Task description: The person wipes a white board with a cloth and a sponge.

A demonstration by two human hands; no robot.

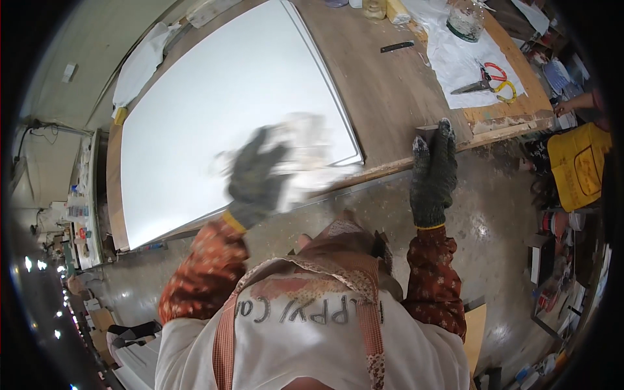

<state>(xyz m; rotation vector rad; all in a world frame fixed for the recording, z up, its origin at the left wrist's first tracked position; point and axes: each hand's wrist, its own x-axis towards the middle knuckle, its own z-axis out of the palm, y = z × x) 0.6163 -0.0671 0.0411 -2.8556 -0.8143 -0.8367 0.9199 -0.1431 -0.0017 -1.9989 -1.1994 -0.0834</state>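
My left hand (pixel 257 172), in a dark knitted glove with a yellow cuff, is over the near part of a large white panel (pixel 227 97) lying on the table. It grips a crumpled white cloth (pixel 304 146), and both are smeared by motion. Part of the cloth hangs at the panel's near edge. Farther right, my right hand (pixel 434 175), gloved alike with whitened fingertips, is at the table's front edge. Between its thumb and fingers is a small grey-brown block (pixel 426 132), mostly hidden by the glove.
On the brown wooden table (pixel 383 91) lies a dark flat bar (pixel 396 47). Scissors (pixel 487 83) with red and yellow handles rest on a white sheet (pixel 455 65), near a clear jar (pixel 465 23). Another person's arm (pixel 578 103) shows at the right, above a yellow bag (pixel 578 166).
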